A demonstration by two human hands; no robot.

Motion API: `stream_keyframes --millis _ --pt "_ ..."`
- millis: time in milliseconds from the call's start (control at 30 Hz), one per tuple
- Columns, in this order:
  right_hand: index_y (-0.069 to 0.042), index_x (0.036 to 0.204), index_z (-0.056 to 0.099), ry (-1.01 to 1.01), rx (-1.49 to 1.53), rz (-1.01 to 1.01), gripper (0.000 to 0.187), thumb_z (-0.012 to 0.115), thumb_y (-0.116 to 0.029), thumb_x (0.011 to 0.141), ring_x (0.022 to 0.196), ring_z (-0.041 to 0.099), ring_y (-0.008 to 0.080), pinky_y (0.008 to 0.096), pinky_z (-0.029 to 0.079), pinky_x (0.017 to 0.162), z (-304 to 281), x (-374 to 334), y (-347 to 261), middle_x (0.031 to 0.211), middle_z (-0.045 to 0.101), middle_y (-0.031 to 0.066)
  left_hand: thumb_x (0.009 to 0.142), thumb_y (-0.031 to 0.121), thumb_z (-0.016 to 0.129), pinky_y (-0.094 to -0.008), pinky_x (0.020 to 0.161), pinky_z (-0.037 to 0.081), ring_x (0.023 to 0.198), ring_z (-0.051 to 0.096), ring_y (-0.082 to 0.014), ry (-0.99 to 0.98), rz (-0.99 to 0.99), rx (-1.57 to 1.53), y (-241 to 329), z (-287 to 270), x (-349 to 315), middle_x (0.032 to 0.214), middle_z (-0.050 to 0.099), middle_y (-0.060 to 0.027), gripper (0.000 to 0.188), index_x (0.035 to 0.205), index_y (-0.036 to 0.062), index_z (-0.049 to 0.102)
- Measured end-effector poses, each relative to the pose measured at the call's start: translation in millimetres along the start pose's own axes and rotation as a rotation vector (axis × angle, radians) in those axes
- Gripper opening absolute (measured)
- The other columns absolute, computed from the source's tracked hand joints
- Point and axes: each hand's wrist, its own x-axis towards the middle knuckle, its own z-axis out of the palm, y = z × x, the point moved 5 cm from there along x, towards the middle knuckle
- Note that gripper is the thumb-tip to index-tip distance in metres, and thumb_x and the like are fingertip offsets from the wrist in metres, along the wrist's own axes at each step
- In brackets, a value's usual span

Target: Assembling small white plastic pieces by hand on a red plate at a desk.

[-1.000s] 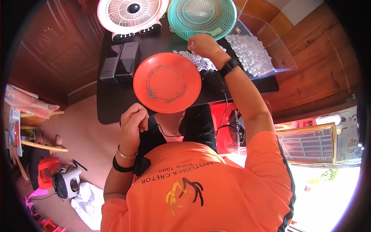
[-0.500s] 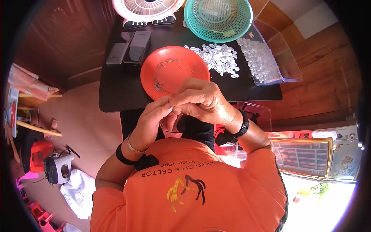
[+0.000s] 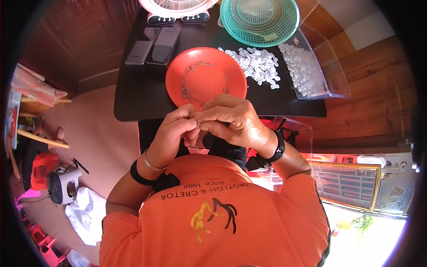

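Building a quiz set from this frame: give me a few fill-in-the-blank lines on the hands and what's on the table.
1. The left hand and right hand meet just in front of the ____ plate.
2. The loose pile of small white pieces lies to the plate's ____.
3. The basket is ____ in colour.
4. The wristwatch is on the ____ wrist.

Missing words: orange; right; green; right
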Motion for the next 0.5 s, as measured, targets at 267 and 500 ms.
stream_keyframes --millis 267,500 --pt "-0.006 0.092 0.069 -0.155 0.005 0.026 0.018 0.073 0.0 0.075 0.074 0.065 0.0183 0.0284 0.052 0.06 4 18 -2 0.085 0.064 0.0052 0.087 0.014 0.048 -0.0211 0.048 0.033 0.053 0.045 -0.0075 0.034 0.027 0.198 0 -11 -3 0.061 0.049 0.0012 0.012 0.079 0.0053 0.052" --pt "-0.006 0.088 0.067 -0.194 -0.336 -0.059 0.012 0.067 -0.005 0.076 0.075 0.063 0.026 0.035 0.05 0.064 -7 56 37 0.083 0.064 0.0072 0.086 0.013 0.049 -0.0206 0.047 0.032 0.051 0.046 -0.0073 0.118 0.07 0.097 4 -21 -9 0.06 0.049 0.0008 0.014 0.075 0.0046 0.052"
